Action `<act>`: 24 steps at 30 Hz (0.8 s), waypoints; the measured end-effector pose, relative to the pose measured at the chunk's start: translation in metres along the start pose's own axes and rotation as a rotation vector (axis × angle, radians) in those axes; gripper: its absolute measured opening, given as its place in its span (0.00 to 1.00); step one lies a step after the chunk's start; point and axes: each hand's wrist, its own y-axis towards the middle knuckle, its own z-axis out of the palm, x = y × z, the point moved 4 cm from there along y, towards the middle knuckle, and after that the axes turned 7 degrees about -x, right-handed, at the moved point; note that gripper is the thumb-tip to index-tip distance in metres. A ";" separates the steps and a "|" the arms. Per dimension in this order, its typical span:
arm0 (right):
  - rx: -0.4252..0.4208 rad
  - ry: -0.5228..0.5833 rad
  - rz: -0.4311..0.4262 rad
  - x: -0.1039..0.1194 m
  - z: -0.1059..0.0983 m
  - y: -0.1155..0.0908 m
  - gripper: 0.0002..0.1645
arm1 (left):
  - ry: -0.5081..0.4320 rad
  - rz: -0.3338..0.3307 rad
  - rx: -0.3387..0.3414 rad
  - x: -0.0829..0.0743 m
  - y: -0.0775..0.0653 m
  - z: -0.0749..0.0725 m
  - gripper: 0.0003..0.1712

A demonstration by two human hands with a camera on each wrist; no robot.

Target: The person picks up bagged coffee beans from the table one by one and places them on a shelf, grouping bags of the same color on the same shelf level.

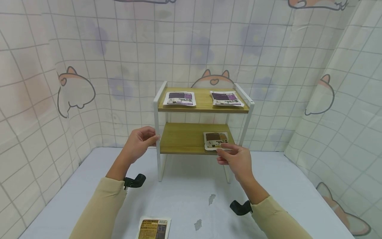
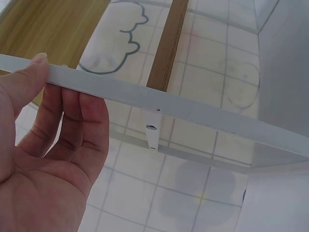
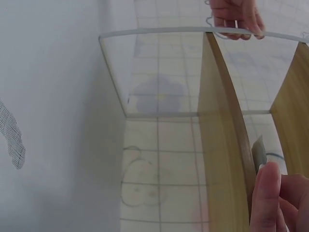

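A two-tier shelf with wooden boards (image 1: 185, 138) and a white frame (image 1: 157, 122) stands on the table. My left hand (image 1: 141, 142) pinches the front left post of the frame, thumb on one side and fingers on the other in the left wrist view (image 2: 58, 130). At the lower board's right front, my right hand (image 1: 237, 159) pinches the near edge of a flat brown-and-white packet (image 1: 214, 139) that lies over the board. In the right wrist view its corner shows above my thumb (image 3: 266, 193). Two purple-and-white packets, left (image 1: 180, 99) and right (image 1: 226, 98), lie on the top board.
A yellow-brown packet (image 1: 153, 228) lies on the white table (image 1: 185, 199) near the front edge, left of centre. Two grey patches mark the tabletop. A checked curtain (image 1: 134, 49) with cartoon animals surrounds the table at the back and sides.
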 end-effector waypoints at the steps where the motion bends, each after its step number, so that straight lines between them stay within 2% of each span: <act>1: -0.001 0.000 -0.001 0.000 0.000 0.000 0.24 | 0.000 0.000 0.000 0.000 0.000 0.000 0.12; 15: -0.018 0.029 -0.016 -0.001 0.001 0.001 0.24 | 0.003 0.007 -0.001 -0.001 0.000 0.000 0.12; 24: -0.019 0.028 -0.053 -0.001 0.002 -0.008 0.24 | 0.006 0.007 -0.006 -0.003 -0.001 0.000 0.12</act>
